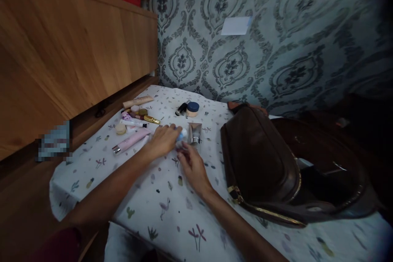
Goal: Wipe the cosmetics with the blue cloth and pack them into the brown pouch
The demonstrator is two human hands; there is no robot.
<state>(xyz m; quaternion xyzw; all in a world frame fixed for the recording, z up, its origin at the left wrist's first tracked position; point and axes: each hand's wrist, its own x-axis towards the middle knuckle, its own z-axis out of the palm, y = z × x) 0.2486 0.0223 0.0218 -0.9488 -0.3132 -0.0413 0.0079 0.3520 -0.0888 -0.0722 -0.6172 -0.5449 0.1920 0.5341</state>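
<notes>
Near the middle of the cloth, my left hand (166,139) has its fingers closed round a small white-and-blue bottle (183,134), most of which it hides. My right hand (194,170) comes in from below, its bent fingertips gripping the bottle's clear lower part. Just right of the bottle lies a beige tube (195,131) with a silver cap. Left of my left hand rest a pink tube (132,141), a slim white tube (134,123), a gold lipstick case (152,119) and a small cream-coloured jar (120,129).
A round jar with a navy lid (193,109) stands farther back beside a black item (181,109). An open brown leather bag (260,159) fills the right side. A wooden cabinet (76,45) rises at left, and patterned wallpaper (233,67) covers the wall behind.
</notes>
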